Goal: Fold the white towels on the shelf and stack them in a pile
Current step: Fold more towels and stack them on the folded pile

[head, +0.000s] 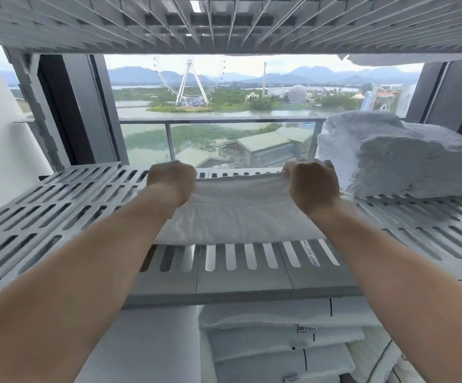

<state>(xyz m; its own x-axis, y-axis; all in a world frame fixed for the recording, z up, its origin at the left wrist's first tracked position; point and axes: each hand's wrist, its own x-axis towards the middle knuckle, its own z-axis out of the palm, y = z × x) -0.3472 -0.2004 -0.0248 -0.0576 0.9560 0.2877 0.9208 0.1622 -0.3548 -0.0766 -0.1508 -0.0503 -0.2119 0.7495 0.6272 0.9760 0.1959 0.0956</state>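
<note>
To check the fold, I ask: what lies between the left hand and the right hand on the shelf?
In the head view, the white towel stretches between the left hand and the right hand; each hand grips its far edge.

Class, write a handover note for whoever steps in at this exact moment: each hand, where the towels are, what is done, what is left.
Left hand: grips the far left corner of the white towel.
Right hand: grips its far right corner.
The towel lies across the slatted shelf, between the two arms.
Done: a pile of folded towels stands at the shelf's right end.
Left: finish folding this towel and set it on that pile. No other loose towel shows on this shelf.
</note>
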